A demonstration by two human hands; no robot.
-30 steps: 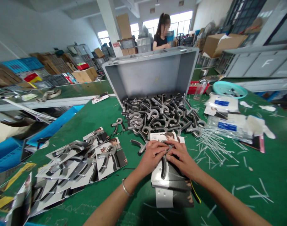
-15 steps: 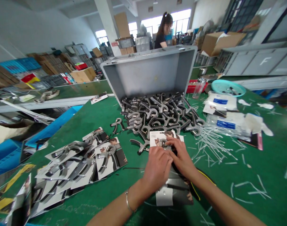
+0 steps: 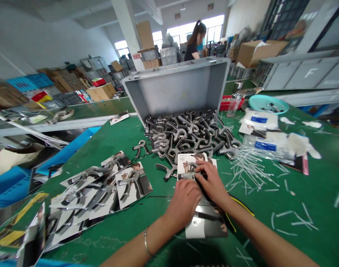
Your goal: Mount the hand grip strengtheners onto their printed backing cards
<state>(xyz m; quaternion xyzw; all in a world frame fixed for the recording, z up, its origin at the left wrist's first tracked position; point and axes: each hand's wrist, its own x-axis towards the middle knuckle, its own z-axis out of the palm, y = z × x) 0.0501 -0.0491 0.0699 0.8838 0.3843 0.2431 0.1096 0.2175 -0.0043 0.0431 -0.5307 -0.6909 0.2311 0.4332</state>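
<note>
In front of me a grey and black hand grip strengthener (image 3: 188,175) lies on a printed backing card (image 3: 183,158). My left hand (image 3: 186,200) is closed over its lower part, fingers curled and hiding what lies beneath. My right hand (image 3: 211,180) is closed at its right side, thumb and fingertips pressed against it near the spring. Under my wrists is another printed card (image 3: 196,230). Beyond my hands, a heap of loose hand grip strengtheners (image 3: 191,133) spills from a tipped grey crate (image 3: 175,89).
To the left lies a pile of carded grip strengtheners (image 3: 88,196). White zip ties (image 3: 253,167) are scattered at right, near plastic bags (image 3: 258,144) and a turquoise tray (image 3: 268,102). A yellow-and-black handled tool (image 3: 240,205) lies beside my right forearm. A co-worker (image 3: 194,42) stands behind the crate.
My left hand has drawn slightly down and away from my right hand, uncovering more of the grip strengthener. My right hand stays near the same spot. The view has shifted slightly.
</note>
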